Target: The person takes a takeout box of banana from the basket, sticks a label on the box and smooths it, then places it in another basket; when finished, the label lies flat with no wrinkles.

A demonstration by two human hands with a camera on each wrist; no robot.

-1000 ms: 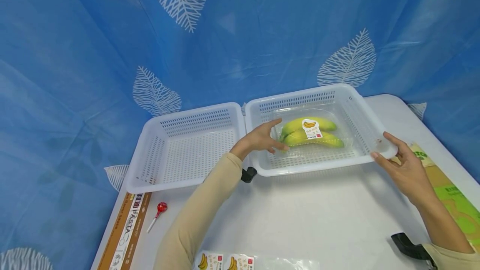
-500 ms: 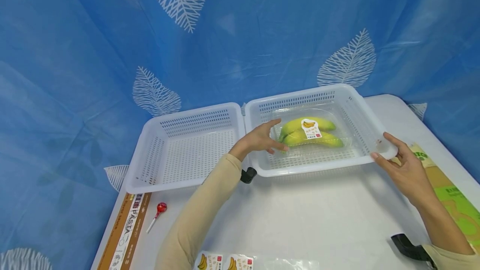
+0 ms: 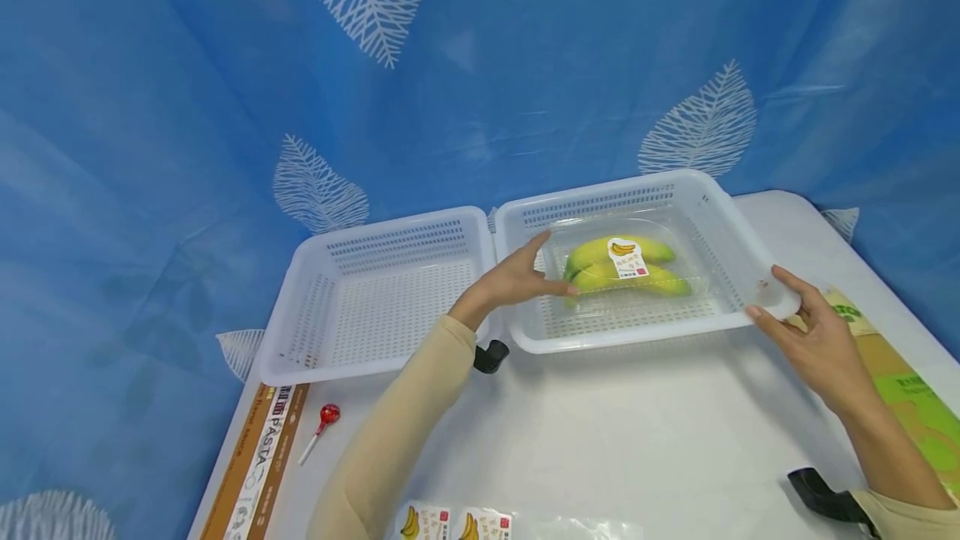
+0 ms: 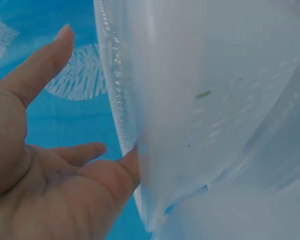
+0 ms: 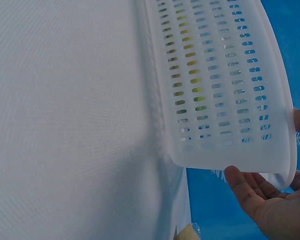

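While the left hand (image 3: 517, 280) rests spread-fingered on the pack (image 3: 626, 269) of bananas, lying in the basket (image 3: 705, 207) at 1 o'clock, and the right hand (image 3: 813, 340) cups its near corner, the thin, slippery clamshell looks light and crushable, best pinched at its rim.
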